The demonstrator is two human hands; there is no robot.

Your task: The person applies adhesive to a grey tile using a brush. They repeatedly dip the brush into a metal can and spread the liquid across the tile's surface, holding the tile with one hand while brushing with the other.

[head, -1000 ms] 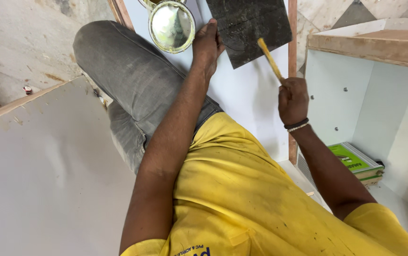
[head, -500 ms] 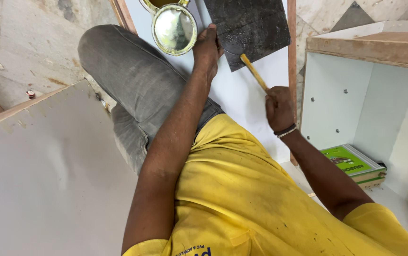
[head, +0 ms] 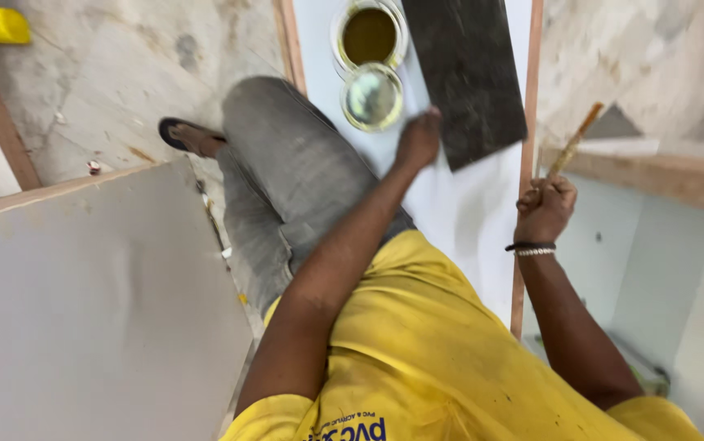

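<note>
Your left hand rests at the near left corner of the dark sheet, fingers bent and pressing down on it; the hand is blurred, so you cannot tell whether it pinches the edge or only lies on top. The sheet lies flat on the white board, tilted a little, with its right side close to the board's wooden edge strip.

Your right hand is closed in a fist around the handle of a wooden brush, held off to the right of the board, above its edge strip. The handle points up and away from you; the bristle end is hidden in the fist or below it.

Just beyond your left hand an open tin of brownish-yellow liquid stands on the board, and its round lid lies just beside it, nearer to you. Your bent knee in grey trousers lies left of the board, and a large grey panel lies further left.
</note>
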